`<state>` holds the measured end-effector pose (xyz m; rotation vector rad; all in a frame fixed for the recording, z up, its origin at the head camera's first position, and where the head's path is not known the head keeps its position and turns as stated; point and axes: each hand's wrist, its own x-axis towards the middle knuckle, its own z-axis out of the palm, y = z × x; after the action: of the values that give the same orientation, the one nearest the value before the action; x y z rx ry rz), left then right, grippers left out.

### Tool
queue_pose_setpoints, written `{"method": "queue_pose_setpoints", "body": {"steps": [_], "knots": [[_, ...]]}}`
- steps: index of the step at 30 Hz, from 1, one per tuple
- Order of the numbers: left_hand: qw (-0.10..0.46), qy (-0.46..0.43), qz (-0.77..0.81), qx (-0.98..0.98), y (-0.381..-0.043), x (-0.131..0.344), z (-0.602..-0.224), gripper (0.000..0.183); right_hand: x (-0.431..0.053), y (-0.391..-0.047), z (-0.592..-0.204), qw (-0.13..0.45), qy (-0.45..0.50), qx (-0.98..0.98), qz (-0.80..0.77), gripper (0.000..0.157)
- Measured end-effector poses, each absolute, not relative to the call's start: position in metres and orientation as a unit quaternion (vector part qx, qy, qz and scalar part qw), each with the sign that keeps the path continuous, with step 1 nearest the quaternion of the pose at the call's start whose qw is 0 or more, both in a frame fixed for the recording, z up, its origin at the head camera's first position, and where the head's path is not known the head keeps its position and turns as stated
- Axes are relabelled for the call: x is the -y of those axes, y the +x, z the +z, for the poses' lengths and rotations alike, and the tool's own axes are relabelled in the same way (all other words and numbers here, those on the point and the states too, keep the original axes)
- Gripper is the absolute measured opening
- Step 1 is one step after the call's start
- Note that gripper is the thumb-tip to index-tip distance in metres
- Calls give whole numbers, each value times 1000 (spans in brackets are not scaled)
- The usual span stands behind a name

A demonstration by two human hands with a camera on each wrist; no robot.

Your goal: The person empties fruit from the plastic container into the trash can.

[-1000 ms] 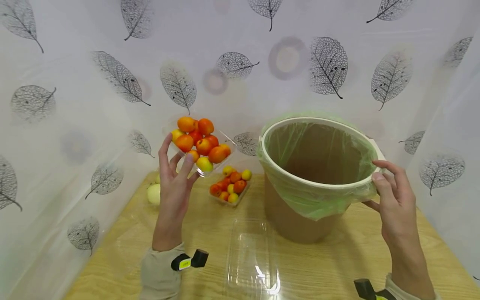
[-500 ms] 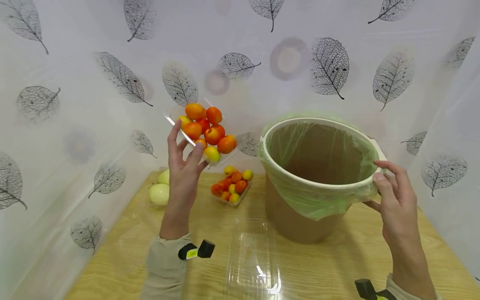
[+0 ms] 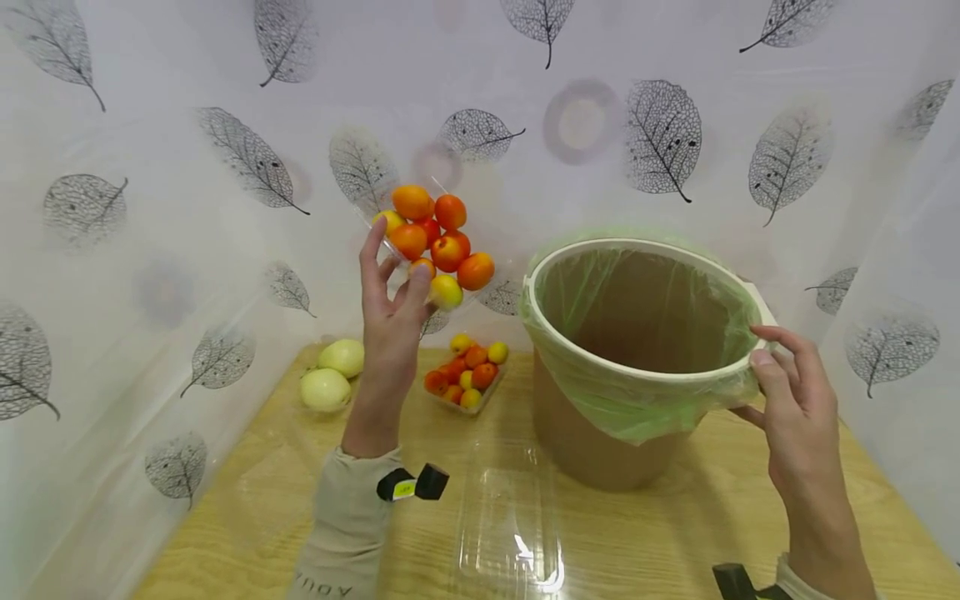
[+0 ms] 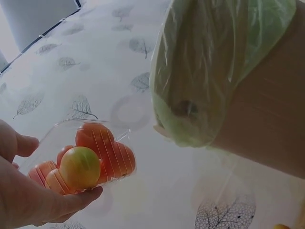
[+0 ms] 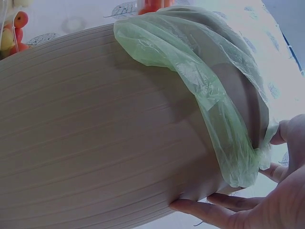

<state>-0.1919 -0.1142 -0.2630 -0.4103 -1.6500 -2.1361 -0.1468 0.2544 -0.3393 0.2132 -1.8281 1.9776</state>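
Observation:
My left hand grips a clear plastic box from its near side, thumb and fingers on its walls. Small orange, red and yellow-green tomatoes fill the box, which is raised above the table and tilted. To its right stands a brown trash can with a white rim. A thin green bag lines the can and hangs over its edge. My right hand holds the rim at the right, thumb against it. In the right wrist view, its fingers spread under the can's side.
A second clear box of tomatoes sits on the wooden table behind. An empty clear plastic tray lies in front of the can. Two pale green round vegetables or fruits are at the left. A leaf-printed curtain surrounds the table.
My left hand has risen and moved right with the box of tomatoes, nearer the trash can. The pale green pieces have come into fuller view. My right hand stays on the rim.

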Motion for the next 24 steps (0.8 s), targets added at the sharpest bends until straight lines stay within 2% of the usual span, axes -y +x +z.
{"method": "queue_pose_setpoints", "body": {"steps": [6, 18, 24], "knots": [[216, -163, -761, 589, -196, 101, -259, 61, -254, -147, -341, 220, 77, 665, 709, 40], [338, -196, -650, 651, -206, 73, -259, 57, -254, -146, -341, 221, 71, 666, 708, 39], [353, -191, -632, 663, -205, 60, -258, 57, -254, -146, -342, 224, 67, 668, 706, 39]]}}
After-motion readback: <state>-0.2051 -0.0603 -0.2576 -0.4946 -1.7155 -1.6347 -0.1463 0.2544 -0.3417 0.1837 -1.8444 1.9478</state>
